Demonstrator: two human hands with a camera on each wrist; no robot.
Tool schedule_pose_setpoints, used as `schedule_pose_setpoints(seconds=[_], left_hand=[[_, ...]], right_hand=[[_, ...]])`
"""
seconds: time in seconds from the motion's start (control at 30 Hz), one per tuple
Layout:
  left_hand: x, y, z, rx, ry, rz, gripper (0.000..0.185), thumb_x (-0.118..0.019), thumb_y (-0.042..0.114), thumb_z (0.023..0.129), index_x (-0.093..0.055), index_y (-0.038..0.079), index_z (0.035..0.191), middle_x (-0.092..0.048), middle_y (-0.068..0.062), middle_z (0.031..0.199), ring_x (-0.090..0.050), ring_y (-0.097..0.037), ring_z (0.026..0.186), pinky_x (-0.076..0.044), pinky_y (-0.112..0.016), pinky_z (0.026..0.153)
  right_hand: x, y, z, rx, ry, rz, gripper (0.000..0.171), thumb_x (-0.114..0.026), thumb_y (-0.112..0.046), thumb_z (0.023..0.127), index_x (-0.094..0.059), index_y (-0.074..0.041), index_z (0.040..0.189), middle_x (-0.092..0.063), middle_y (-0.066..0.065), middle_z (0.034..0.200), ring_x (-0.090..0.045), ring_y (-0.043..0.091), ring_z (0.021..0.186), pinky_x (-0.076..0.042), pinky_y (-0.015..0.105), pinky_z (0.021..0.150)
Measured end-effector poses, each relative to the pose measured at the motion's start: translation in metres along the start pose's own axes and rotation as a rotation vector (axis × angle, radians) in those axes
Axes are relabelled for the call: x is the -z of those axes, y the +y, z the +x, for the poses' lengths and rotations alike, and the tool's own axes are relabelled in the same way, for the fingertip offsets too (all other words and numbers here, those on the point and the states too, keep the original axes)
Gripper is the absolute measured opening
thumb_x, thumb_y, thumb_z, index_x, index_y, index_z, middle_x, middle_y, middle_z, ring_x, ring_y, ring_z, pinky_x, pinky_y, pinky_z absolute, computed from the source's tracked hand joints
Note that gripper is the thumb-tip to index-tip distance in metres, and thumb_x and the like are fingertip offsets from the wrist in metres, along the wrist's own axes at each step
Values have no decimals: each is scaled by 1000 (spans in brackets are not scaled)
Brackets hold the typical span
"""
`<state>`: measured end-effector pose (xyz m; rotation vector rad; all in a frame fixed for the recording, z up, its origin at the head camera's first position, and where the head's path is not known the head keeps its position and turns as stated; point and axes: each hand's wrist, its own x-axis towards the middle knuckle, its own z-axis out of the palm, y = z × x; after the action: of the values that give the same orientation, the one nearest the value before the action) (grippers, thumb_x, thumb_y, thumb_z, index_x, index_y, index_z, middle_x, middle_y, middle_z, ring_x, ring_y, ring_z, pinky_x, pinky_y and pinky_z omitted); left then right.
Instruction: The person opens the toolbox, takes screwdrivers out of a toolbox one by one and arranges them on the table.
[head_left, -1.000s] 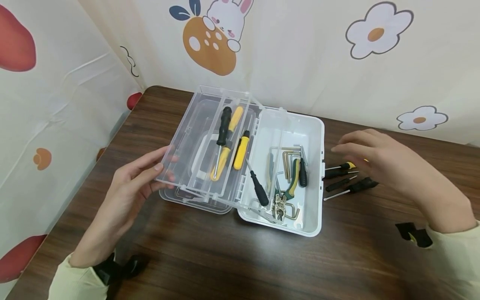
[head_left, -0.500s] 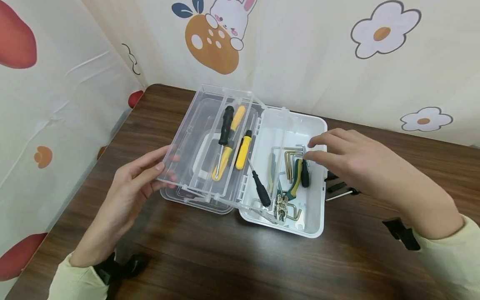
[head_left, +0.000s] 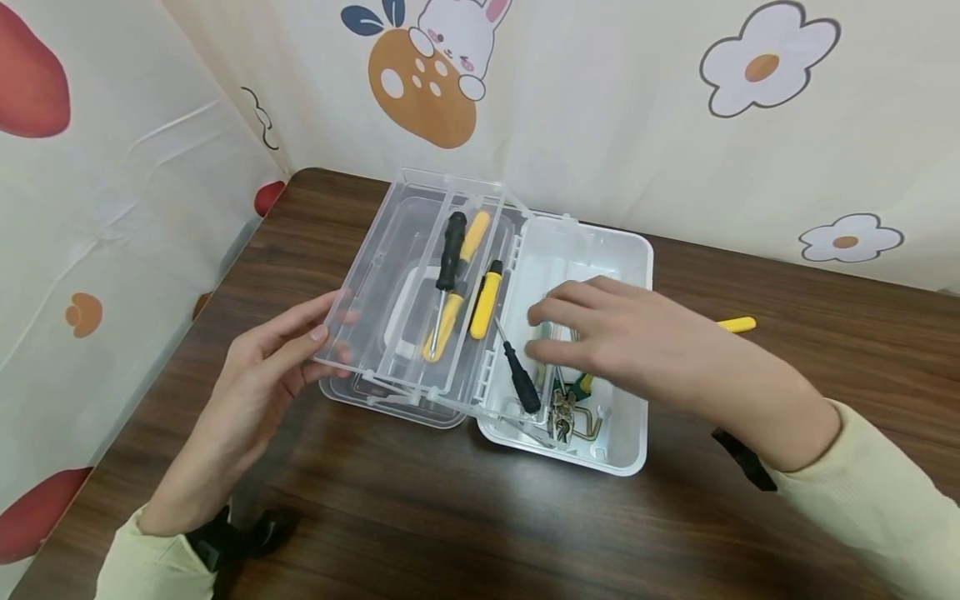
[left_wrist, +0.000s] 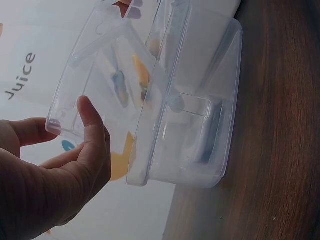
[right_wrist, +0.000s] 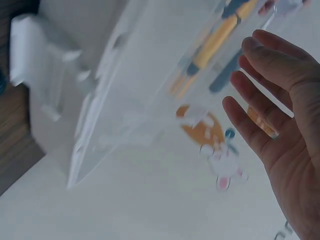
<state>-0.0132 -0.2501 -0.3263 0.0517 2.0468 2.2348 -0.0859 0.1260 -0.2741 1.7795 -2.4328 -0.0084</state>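
Note:
A clear plastic tray [head_left: 390,275] stands raised beside an open white toolbox [head_left: 633,250]. My left hand [head_left: 324,332] pinches the tray's left edge, thumb on top and fingers underneath; the left wrist view shows the thumb [left_wrist: 89,120] against the tray's corner [left_wrist: 70,115]. In the tray lie a black-handled screwdriver [head_left: 451,250] and a yellow one [head_left: 486,300]. My right hand [head_left: 551,333] hovers over the toolbox's inside with straight fingers and holds nothing; the right wrist view shows it [right_wrist: 260,85] spread open. It hides most of the hex keys.
A black screwdriver [head_left: 520,379] leans on the toolbox's left wall, with pliers [head_left: 562,412] near the front. A yellow handle [head_left: 737,324] lies on the brown table [head_left: 450,517] right of the box. Patterned curtains [head_left: 112,167] close in the left and back.
My right hand has moved left, from over the screwdrivers on the table to over the inside of the white toolbox. The left hand and the tray have stayed put.

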Motion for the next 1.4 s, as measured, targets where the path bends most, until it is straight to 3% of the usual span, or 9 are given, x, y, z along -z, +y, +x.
schedule_pose_setpoints(seconds=[0.23, 0.43, 0.57, 0.9, 1.4], left_hand=[[0, -1, 0, 6, 0, 8, 41, -52, 8, 109, -55, 4, 149, -72, -6, 127, -73, -15, 88, -64, -29, 83], [0, 0, 0, 6, 2, 16, 41, -53, 9, 109, -55, 3, 149, -72, -5, 126, -74, -14, 88, -64, -29, 83], [0, 0, 0, 3, -1, 10, 41, -53, 8, 109, -55, 3, 149, -72, -5, 126, -74, -14, 88, -64, -29, 83], [0, 0, -1, -6, -5, 10, 41, -52, 8, 109, -54, 3, 150, -72, -5, 126, -73, -14, 89, -64, -29, 83], [0, -1, 0, 8, -4, 9, 41, -53, 9, 109, -54, 3, 150, -72, -5, 126, -73, -14, 88, -64, -29, 83]], right_hand=[[-2, -11, 21, 94, -61, -59, 49, -85, 2, 79, -70, -25, 117, -66, 3, 128, -59, 26, 117, -53, 40, 97], [-5, -14, 30, 134, -64, -99, 38, -85, -2, 82, -72, -26, 108, -68, 1, 121, -60, 23, 105, -52, 36, 86], [-6, -16, 35, 144, -76, -112, 38, -86, -4, 82, -73, -28, 108, -68, 0, 121, -62, 23, 106, -52, 36, 83], [-8, -17, 41, 155, -128, -120, 37, -86, -15, 85, -73, -25, 119, -73, -5, 124, -63, 22, 121, -56, 37, 94], [-12, -13, 41, 150, -73, -138, 42, -89, -10, 81, -71, -21, 118, -74, -3, 122, -63, 22, 120, -56, 36, 96]])
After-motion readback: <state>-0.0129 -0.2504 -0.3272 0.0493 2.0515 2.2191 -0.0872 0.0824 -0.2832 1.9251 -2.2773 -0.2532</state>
